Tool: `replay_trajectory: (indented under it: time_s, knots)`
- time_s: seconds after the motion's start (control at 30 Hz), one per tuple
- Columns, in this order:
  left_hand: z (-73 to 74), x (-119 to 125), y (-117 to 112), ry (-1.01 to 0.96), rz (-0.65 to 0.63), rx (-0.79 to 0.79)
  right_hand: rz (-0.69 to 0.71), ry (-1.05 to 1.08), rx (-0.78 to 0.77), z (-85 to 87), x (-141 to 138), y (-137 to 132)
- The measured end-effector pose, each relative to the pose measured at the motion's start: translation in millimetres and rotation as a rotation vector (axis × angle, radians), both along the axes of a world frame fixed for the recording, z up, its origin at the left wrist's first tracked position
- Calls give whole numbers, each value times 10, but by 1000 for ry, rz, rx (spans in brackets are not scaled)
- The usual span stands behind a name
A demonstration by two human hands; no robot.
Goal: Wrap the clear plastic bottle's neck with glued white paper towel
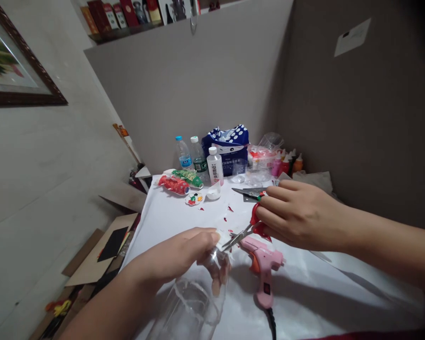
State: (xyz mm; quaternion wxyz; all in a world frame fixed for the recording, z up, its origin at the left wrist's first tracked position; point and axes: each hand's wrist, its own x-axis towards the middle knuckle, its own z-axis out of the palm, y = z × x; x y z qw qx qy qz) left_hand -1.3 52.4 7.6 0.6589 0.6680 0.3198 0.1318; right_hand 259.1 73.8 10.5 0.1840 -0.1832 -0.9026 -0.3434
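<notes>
In the head view, my left hand [191,248] is closed round the upper part of a clear plastic bottle [194,302] that lies tilted toward me. My thumb presses on a whitish piece at its top end, which I cannot make out clearly. My right hand [290,215] grips the red handles of a pair of scissors [248,232]. The parted blades reach down and left to the bottle's top, by my left thumb; whether they are cutting is not visible. A pink glue gun [264,264] lies on the white table just right of the bottle.
Behind stand several drink bottles [215,166] and a blue bag [230,146]. Red and green painted bottles [175,185] lie at the far left with a paint palette [194,199]. Another pair of scissors [248,192] and red scraps are mid-table. Paint bottles [297,163] stand far right.
</notes>
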Motion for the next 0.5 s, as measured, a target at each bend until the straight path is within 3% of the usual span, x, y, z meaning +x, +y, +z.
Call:
replay_trajectory:
  time_s: [0.5]
  knots:
    - [23,10,7,17,9,19,78,18,11,-58,18,45]
